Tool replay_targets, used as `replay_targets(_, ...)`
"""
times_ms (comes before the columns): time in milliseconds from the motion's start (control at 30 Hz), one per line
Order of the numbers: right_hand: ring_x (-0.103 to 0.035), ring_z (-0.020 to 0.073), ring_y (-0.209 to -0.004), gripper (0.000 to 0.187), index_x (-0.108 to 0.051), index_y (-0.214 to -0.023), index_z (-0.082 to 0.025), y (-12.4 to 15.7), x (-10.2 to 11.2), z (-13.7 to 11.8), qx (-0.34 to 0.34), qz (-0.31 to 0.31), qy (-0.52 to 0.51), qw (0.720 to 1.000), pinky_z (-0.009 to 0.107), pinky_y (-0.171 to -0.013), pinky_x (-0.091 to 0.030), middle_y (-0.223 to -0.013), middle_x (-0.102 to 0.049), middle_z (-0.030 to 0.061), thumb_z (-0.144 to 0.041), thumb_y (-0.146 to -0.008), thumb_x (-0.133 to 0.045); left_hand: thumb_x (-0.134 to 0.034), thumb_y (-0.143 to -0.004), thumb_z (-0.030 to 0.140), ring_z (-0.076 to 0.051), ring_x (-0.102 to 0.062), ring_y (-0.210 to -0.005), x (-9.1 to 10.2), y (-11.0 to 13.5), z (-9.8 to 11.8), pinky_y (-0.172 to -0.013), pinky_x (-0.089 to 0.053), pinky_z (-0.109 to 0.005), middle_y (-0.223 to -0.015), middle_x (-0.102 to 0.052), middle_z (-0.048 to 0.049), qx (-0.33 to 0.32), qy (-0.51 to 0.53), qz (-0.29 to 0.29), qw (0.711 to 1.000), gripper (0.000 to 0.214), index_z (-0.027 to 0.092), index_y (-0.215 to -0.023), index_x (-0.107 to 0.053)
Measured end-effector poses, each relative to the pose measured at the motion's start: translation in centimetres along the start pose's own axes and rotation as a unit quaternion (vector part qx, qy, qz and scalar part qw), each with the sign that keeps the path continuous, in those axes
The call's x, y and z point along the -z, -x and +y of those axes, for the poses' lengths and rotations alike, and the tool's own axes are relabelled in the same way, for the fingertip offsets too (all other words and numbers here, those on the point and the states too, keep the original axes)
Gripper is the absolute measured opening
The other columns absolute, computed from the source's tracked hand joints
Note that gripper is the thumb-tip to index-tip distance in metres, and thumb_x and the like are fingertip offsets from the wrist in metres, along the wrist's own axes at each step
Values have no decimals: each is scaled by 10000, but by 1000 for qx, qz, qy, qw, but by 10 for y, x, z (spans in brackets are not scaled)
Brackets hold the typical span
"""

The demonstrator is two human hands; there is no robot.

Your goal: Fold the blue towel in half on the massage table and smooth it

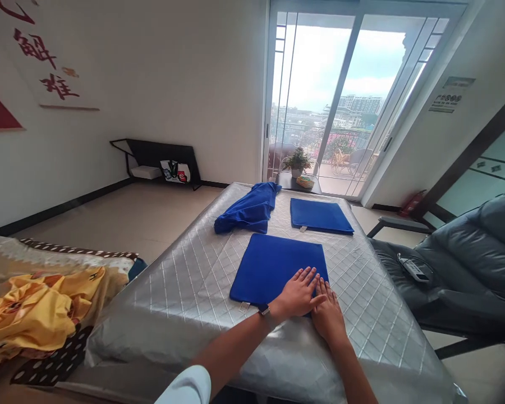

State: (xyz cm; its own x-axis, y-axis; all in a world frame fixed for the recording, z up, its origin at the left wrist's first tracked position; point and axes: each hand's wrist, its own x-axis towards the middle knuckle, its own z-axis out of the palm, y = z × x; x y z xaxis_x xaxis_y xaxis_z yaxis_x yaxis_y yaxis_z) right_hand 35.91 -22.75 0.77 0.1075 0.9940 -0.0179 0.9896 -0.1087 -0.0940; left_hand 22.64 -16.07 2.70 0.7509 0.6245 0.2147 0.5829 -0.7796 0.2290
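A folded blue cloth [273, 264] lies flat on the silver quilted table cover [185, 286] in front of me. My left hand [297, 293] rests on the cloth's near right corner, fingers stretched out flat. My right hand [328, 315] lies beside it, partly under the left fingers, also flat at the cloth's edge. A second folded blue cloth [320, 215] sits farther back on the right. A crumpled blue cloth [250, 210] lies at the back left. My left wrist wears a watch [265, 312].
A dark massage chair [463, 269] with a remote [412, 269] stands to the right of the table. A yellow and patterned blanket [37, 303] lies at the left. Glass balcony doors [340, 101] and a potted plant [297, 163] are behind the table.
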Motion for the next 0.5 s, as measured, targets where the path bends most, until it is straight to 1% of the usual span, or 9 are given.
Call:
replay_targets(67, -121, 223, -1551, 639, -264, -1594, -91, 1, 1, 0, -4, 1, -5, 1000, 419, -1253, -135, -1666, -222, 99, -307, -993, -244, -144, -1025, 642, -218, -157, -1546, -4, -8, 3, -1264, -136, -401, -1654, -246, -106, -2, 12, -10, 1000, 773, 128, -1578, -313)
replay_targets(100, -127, 222, -1550, 641, -261, -1594, -90, 1, 1, 0, -7, 3, -6, 1000, 419, -1253, -133, -1665, -222, 100, -335, -1002, -232, -132, -1024, 645, -217, -163, -1545, -4, -7, -1, -1265, -134, -401, -1652, -250, -107, 9, 17, -14, 1000, 781, 124, -1576, -314)
replay_targets(167, -141, 227, -1548, 663, -253, -1592, -75, 2, 3, -1, -10, 3, -2, 1000, 419, -1255, -123, -1666, -208, 104, -403, -1018, -207, -116, -1021, 650, -216, -168, -1544, -1, 4, -17, -1263, -144, -407, -1649, -257, -102, 43, 21, -23, 999, 786, 129, -1579, -307)
replay_targets(233, -141, 232, -1548, 692, -234, -1594, -66, 2, 4, -2, -10, 1, 7, 1000, 417, -1256, -112, -1671, -184, 101, -453, -1021, -202, -121, -1018, 658, -219, -161, -1545, 7, 25, -40, -1263, -146, -418, -1651, -254, -94, 82, 13, -26, 996, 787, 140, -1584, -297)
replay_targets(367, -122, 224, -1551, 698, -210, -1599, -76, 2, 6, -4, -18, -5, 13, 1000, 413, -1258, -106, -1679, -152, 85, -465, -1021, -180, -174, -1006, 685, -236, -162, -1545, 26, 86, -90, -1262, -143, -439, -1659, -230, -87, 192, -28, -18, 981, 790, 167, -1591, -285)
replay_targets(433, -116, 221, -1552, 701, -214, -1598, -75, 1, 5, -4, -18, -6, 15, 1000, 409, -1259, -101, -1680, -152, 83, -468, -1020, -178, -191, -1002, 692, -252, -151, -1547, 32, 114, -107, -1257, -156, -449, -1667, -200, -92, 242, -47, -12, 969, 799, 163, -1597, -266)
replay_targets(500, -112, 223, -1553, 707, -216, -1597, -69, 1, 3, -3, -14, -4, 19, 1000, 406, -1260, -94, -1681, -150, 87, -473, -1018, -186, -194, -1004, 687, -260, -131, -1550, 34, 134, -115, -1253, -165, -450, -1676, -161, -100, 265, -58, -8, 962, 807, 147, -1603, -236)
